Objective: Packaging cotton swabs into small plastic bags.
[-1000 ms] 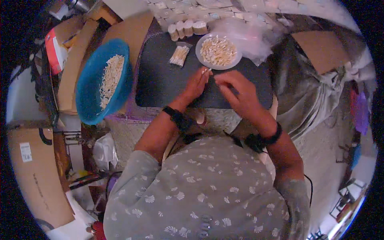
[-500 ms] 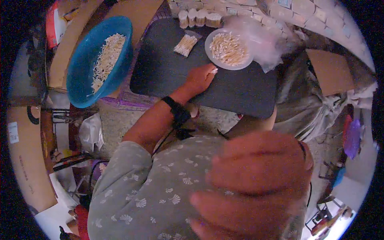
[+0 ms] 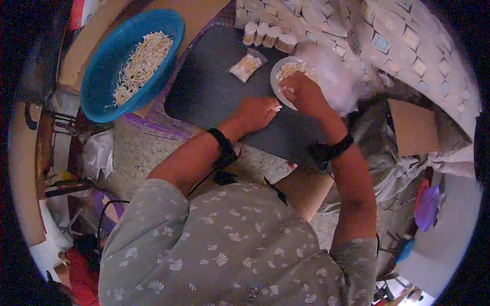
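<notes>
My left hand (image 3: 255, 113) rests closed on the dark board (image 3: 201, 81), with white tips of cotton swabs (image 3: 278, 108) poking out past the fingers. My right hand (image 3: 307, 96) reaches into a white bowl (image 3: 274, 84) of loose cotton swabs (image 3: 294, 68). Its fingers are curled down among them, with white tips showing at the fingertips; most of what they grip is hidden. Beyond my left hand lies a small clear packet of cotton swabs (image 3: 246, 67). Several bundled packs of swabs (image 3: 269, 36) stand in a row at the board's far edge.
A blue basin (image 3: 94, 94) holding many loose swabs stands tilted at the left, on cardboard. Clear plastic bags (image 3: 334, 71) lie against the bowl's right side. Patterned cloth (image 3: 388, 43) covers the far right, near a cardboard piece (image 3: 414, 127).
My right hand has moved from close in front of my body forward into the bowl. My left hand stays closed on its swabs on the board. The view has shifted slightly.
</notes>
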Tool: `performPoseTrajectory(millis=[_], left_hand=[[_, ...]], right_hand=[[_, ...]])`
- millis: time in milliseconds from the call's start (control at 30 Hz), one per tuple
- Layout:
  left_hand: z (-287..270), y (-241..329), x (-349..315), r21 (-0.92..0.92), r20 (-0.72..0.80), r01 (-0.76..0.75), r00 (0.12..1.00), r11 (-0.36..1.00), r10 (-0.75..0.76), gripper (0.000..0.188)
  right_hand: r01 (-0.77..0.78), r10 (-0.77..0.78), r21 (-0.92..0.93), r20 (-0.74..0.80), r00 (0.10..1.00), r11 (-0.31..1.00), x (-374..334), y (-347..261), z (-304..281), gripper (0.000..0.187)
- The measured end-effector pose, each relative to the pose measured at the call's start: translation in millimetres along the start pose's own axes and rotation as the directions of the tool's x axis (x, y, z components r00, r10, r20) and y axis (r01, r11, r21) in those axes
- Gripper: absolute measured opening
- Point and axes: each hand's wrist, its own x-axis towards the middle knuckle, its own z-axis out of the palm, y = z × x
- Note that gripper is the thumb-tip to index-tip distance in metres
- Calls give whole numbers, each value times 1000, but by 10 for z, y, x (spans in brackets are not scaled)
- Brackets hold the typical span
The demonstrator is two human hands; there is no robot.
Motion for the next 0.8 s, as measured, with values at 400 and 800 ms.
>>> performPoseTrajectory(millis=[400,800], left_hand=[[130,-66,-35,-51,-69,43,997,998,-46,18],[49,-28,-40,-56,-51,24,998,998,-27,16]], right_hand=[[71,-71,-81,0,997,994,-102,98,-156,17],[-210,221,-234,25,975,949,18,371,-223,24]])
